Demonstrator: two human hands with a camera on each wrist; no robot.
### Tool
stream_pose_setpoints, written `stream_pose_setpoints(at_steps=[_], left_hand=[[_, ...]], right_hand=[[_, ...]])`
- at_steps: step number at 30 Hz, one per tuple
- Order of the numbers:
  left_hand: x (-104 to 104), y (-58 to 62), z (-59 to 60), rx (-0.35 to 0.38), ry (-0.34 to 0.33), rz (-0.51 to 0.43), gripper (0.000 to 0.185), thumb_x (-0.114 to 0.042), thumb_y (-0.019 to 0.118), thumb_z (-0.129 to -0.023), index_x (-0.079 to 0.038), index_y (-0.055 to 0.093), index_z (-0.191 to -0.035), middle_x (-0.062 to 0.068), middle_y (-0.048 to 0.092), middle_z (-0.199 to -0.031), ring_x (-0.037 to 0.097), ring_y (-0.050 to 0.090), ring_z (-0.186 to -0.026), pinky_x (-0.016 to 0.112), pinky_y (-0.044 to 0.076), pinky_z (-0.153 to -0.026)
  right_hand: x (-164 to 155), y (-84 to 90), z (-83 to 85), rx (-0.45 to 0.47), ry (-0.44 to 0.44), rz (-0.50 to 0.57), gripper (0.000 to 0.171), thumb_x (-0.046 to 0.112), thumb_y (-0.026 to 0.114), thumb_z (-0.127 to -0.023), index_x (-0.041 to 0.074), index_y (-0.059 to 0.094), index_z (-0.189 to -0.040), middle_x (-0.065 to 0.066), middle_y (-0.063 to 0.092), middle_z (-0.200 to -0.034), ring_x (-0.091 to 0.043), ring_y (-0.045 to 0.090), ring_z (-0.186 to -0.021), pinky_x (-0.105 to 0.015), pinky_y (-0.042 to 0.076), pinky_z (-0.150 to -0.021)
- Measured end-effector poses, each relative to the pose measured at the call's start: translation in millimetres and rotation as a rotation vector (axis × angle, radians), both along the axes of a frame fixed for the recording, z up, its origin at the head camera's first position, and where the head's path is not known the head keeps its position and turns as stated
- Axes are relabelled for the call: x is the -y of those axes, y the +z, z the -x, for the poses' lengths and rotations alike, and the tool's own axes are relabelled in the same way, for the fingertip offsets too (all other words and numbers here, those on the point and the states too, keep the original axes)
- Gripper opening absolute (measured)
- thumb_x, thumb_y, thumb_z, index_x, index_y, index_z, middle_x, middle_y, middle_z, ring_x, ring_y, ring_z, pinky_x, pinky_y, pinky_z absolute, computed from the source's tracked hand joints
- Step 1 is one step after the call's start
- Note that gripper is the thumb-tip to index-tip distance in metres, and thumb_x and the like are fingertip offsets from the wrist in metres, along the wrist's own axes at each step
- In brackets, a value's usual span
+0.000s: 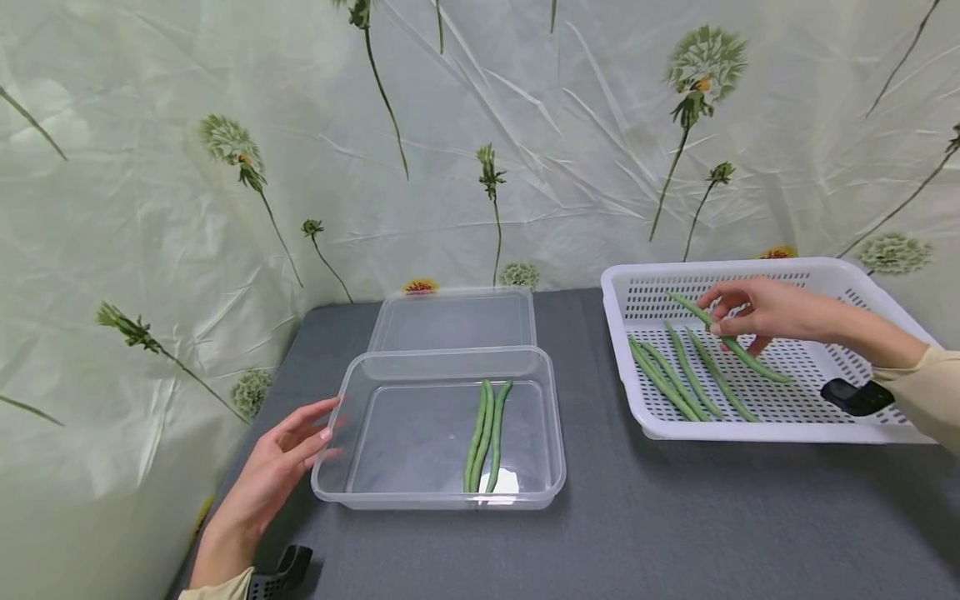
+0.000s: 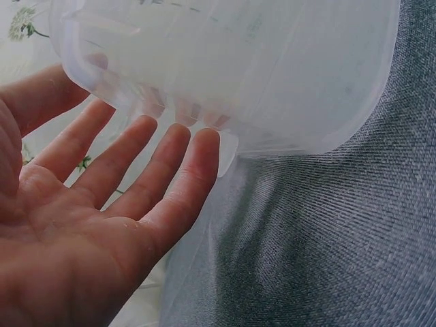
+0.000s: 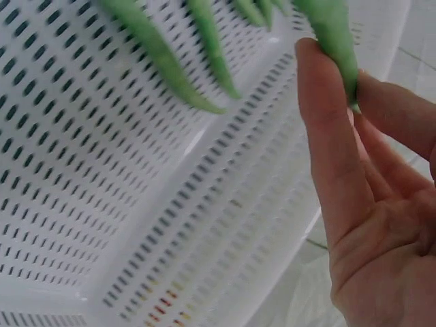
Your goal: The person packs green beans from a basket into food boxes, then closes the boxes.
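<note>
Over the white perforated basket point(image 1: 648, 425), my right hand point(image 1: 757, 310) pinches a green bean point(image 1: 757, 364) between thumb and fingers. The right wrist view shows this bean point(image 3: 332, 34) between the fingertips. Several other green beans point(image 1: 693, 375) lie side by side on the basket's floor below. At the left, my left hand point(image 1: 273, 467) is beside the clear plastic container point(image 1: 405, 500), its fingers extended and loosely spread along the outer wall. Whether the fingertips touch the wall point(image 2: 272, 88) is hard to tell. Inside the container, 3 green beans point(image 1: 487, 437) lie lengthwise toward its right side.
Behind the container lies a clear plastic lid point(image 1: 453, 321). Both container and basket stand on a dark grey cloth-covered table point(image 1: 592, 533). A wrinkled sheet point(image 1: 450, 225) printed with flowers hangs along the back and left.
</note>
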State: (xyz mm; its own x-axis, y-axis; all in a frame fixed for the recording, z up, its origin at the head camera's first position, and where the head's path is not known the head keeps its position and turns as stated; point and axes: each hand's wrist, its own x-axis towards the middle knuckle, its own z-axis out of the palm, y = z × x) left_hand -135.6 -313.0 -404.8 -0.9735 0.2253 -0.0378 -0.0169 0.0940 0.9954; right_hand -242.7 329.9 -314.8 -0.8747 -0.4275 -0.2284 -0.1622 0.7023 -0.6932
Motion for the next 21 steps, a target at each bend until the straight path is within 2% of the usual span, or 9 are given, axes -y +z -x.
stream_pose_setpoints(at_steps=[5,15,21], left_hand=[[0,-0.4,0.8,0.005,0.008,0.011,0.046,-0.010,0.052,-0.103,-0.002,0.041,-0.147,0.008,0.043,-0.150,0.013,0.052,-0.127,0.036,0.052,-0.092],[0,2.2,-0.1,0.006,0.010,0.005,0.046,-0.010,0.053,-0.103,-0.003,0.041,-0.147,0.007,0.045,-0.149,0.013,0.053,-0.127,0.035,0.052,-0.092],[0,1.1,-1.0,-0.004,-0.005,-0.001,0.046,-0.009,0.052,-0.103,-0.002,0.040,-0.147,0.006,0.045,-0.149,0.012,0.052,-0.127,0.035,0.052,-0.092]], right_hand=[[7,6.9,-6.0,-0.065,-0.025,0.044,0.041,0.005,0.063,-0.096,-0.005,0.047,-0.132,-0.015,0.062,-0.101,-0.019,0.064,-0.073,-0.039,0.058,-0.059],[23,11.3,-18.5,-0.153,-0.014,0.122,0.038,0.002,0.059,-0.098,-0.006,0.045,-0.133,-0.020,0.061,-0.110,-0.018,0.068,-0.082,-0.039,0.059,-0.061],[31,14.7,-27.2,-0.186,-0.085,0.163,0.040,0.008,0.062,-0.097,-0.002,0.047,-0.132,-0.018,0.062,-0.108,-0.021,0.068,-0.079,-0.039,0.059,-0.062]])
